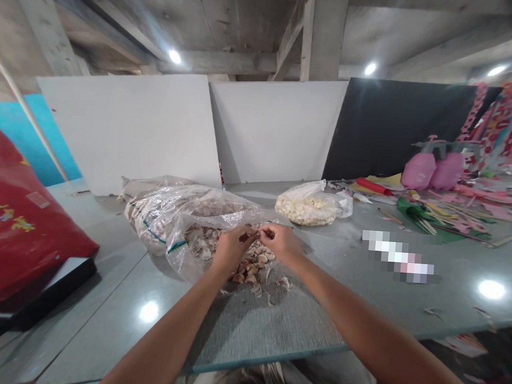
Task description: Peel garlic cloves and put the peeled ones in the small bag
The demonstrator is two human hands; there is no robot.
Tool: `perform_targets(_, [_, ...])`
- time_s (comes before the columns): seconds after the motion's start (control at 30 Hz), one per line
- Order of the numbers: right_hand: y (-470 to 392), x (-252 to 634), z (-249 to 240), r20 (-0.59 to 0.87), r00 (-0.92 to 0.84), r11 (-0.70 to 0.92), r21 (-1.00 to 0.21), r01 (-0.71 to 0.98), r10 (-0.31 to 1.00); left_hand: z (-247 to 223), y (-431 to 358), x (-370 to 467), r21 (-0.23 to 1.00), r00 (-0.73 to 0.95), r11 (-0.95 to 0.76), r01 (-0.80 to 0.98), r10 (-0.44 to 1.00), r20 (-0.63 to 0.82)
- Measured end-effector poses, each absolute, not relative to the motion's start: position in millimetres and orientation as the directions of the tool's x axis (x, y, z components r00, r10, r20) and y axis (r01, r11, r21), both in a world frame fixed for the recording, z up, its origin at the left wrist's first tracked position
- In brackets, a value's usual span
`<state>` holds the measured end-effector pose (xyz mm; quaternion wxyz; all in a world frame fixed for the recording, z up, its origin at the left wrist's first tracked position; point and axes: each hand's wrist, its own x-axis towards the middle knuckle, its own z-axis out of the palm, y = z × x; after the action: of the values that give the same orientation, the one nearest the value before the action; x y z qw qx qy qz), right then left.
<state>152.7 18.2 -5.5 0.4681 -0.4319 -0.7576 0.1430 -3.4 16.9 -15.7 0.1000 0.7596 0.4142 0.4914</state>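
Leaning close over a gray counter (273, 328), a person's left hand (235, 244) and right hand (281, 240) nearly meet above a heap of garlic cloves (253, 266) at the mouth of a large clear bag (212, 197). Fingers curl inward, but whether either grip pinches a clove cannot be told. A smaller bag of pale cloves (305, 210) sits just beyond, far right of the heap.

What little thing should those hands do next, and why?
Maybe the bare right hand should gently pull away from the bare left hand: their fingertips meet over brown, papery garlic cloves, and thin, pale, curled skins lie loose nearby. What they pinch is too small to tell.
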Motion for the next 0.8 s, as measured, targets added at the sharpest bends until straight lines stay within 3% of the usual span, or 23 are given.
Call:
perform_targets(0.23, [20.6,157.2,-3.4,0.625,-0.155,0.596,-0.596,0.538,0.765,-18.2,21.4,3.9,0.827,0.02,-0.515,0.224,0.851,0.524])
perform_targets(0.53, [21.5,158.9,-5.4,0.645,-0.197,0.665,-0.649,0.369,0.739,-18.4,22.1,-0.2,0.793,0.058,-0.548,0.266,0.83,0.554])
perform_targets(0.8, [23.0,161.7,-3.6,0.584,-0.275,0.645,-0.676,0.356,0.764,-17.2,22.3,-1.0,0.844,0.055,-0.497,0.201,0.866,0.497])
